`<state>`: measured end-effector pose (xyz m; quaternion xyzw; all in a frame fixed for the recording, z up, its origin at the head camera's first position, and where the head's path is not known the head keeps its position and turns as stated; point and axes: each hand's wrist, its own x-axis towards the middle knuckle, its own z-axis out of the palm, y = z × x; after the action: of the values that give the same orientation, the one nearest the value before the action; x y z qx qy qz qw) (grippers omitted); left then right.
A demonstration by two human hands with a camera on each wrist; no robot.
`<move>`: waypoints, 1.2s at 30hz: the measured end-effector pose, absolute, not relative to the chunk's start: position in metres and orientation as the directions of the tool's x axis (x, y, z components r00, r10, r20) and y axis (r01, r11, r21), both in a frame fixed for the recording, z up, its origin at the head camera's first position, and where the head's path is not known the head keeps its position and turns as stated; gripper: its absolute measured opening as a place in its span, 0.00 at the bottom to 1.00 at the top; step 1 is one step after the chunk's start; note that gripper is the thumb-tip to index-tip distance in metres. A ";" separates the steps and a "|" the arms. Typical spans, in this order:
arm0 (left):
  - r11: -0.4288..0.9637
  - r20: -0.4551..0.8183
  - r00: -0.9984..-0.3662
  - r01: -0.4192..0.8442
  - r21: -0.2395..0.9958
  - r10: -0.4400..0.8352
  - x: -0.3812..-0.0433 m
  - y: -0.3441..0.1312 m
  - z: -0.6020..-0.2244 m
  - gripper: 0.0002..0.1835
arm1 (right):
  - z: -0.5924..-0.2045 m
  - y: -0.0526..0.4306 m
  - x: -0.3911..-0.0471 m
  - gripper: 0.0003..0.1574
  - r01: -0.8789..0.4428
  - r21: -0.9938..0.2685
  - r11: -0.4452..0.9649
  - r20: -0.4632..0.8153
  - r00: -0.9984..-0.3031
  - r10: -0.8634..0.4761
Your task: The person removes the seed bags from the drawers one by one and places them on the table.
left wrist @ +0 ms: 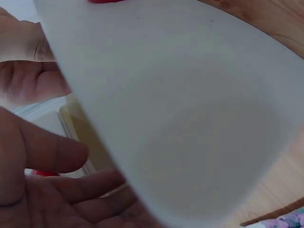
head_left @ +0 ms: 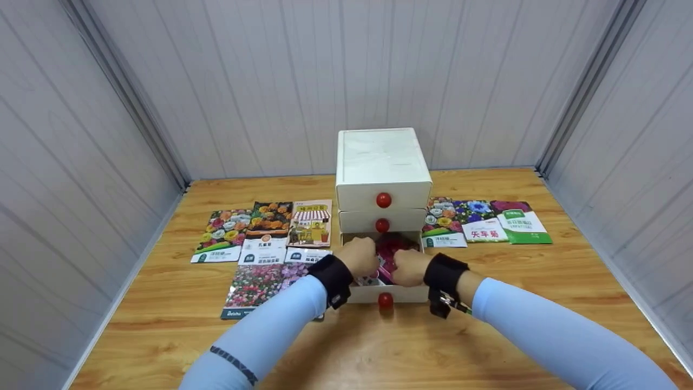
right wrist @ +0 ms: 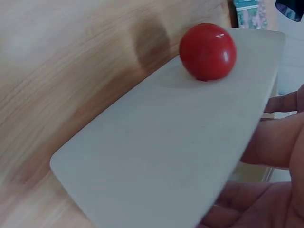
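A white drawer unit (head_left: 384, 157) stands on the table, its lowest drawer (head_left: 357, 295) pulled out. Both hands reach down into that drawer, where a dark pink packet (head_left: 387, 252) lies. My left hand (head_left: 358, 257) is at the drawer's left side; in the left wrist view its thumb (left wrist: 66, 153) stands apart from the fingers, with no object between them. My right hand (head_left: 410, 266) is beside the packet at the right; its fingertips are hidden behind the drawer front (right wrist: 156, 128), and I cannot tell whether they pinch the packet. A red round knob (right wrist: 207, 51) sits on that front.
Left of the unit lie several flower seed packets, among them an orange-flowered packet (head_left: 268, 219) and a pink-flowered packet (head_left: 252, 287). More lie at the right, including a blue-flowered packet (head_left: 479, 219) and a green-and-white packet (head_left: 522, 225). Panelled walls (head_left: 260, 92) enclose the wooden table (head_left: 541, 281).
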<state>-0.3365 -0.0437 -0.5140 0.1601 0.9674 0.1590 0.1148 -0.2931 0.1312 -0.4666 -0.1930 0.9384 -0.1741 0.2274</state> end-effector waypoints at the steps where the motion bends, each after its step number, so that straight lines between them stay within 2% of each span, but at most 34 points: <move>1: 0.908 -0.216 -0.916 0.257 0.331 0.339 -0.339 -0.041 -0.516 0.10 | -0.466 0.129 -0.294 0.04 -0.274 -0.407 0.871 -0.377 -0.818 -0.434; 4: 0.922 -0.286 -0.897 0.253 0.293 0.337 -0.341 -0.036 -0.522 0.10 | -0.470 0.125 -0.296 0.04 -0.241 -0.386 0.890 -0.418 -0.814 -0.402; 11: 0.927 -0.355 -0.863 0.288 0.241 0.360 -0.324 -0.030 -0.507 0.10 | -0.541 0.139 -0.338 0.06 -0.289 -0.389 0.875 -0.395 -0.805 -0.442; 14: 0.922 -0.332 -0.864 0.324 0.211 0.379 -0.321 -0.031 -0.504 0.10 | -0.532 0.137 -0.332 0.06 -0.287 -0.417 0.862 -0.387 -0.802 -0.454; 21: 0.933 -0.295 -0.890 0.292 0.212 0.346 -0.324 -0.032 -0.502 0.10 | -0.464 0.124 -0.289 0.06 -0.107 -0.491 0.865 -0.420 -0.840 -0.343; 25: 0.930 -0.260 -0.904 0.280 0.237 0.339 -0.340 -0.038 -0.518 0.11 | -0.455 0.126 -0.281 0.04 -0.024 -0.538 0.842 -0.424 -0.856 -0.295; 28: 0.923 -0.226 -0.918 0.258 0.286 0.327 -0.331 -0.042 -0.502 0.09 | -0.449 0.127 -0.279 0.05 0.059 -0.584 0.810 -0.446 -0.856 -0.259; 31: 0.918 -0.196 -0.933 0.228 0.325 0.301 -0.307 -0.044 -0.471 0.06 | -0.445 0.128 -0.276 0.11 0.156 -0.635 0.757 -0.472 -0.854 -0.220; 33: 0.914 -0.182 -0.941 0.209 0.347 0.284 -0.295 -0.044 -0.455 0.05 | -0.443 0.128 -0.274 0.20 0.207 -0.663 0.719 -0.481 -0.854 -0.198; 36: 0.915 -0.145 -0.949 0.217 0.340 0.279 -0.307 -0.045 -0.471 0.05 | -0.442 0.128 -0.273 0.27 0.253 -0.701 0.667 -0.474 -0.864 -0.171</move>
<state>-0.3069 -0.0451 -0.4714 0.1273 0.9739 0.1619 0.0957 -0.2729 0.1278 -0.4424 0.0235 0.8751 -0.4075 0.2599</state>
